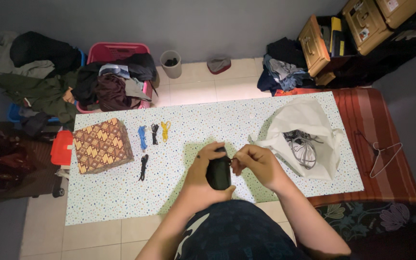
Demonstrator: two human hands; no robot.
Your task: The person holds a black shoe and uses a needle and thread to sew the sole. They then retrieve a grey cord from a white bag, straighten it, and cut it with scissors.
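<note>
My left hand (203,168) grips a black shoe (218,174) upright over the speckled table (121,192). My right hand (256,163) pinches a thin black lace at the shoe's top, fingers closed on it. To the left lie a blue lace bundle (142,136), a black lace bundle (154,133), a yellow lace bundle (165,130) and another black lace (143,167). A white bag (304,125) at the right holds a grey shoe (303,149).
A patterned brown box (102,145) stands at the table's left end. Behind are a pink laundry basket (116,50) heaped with clothes, a small grey bin (171,63) and wooden drawers (314,45). A wire hanger (383,156) lies on the striped red cover at right.
</note>
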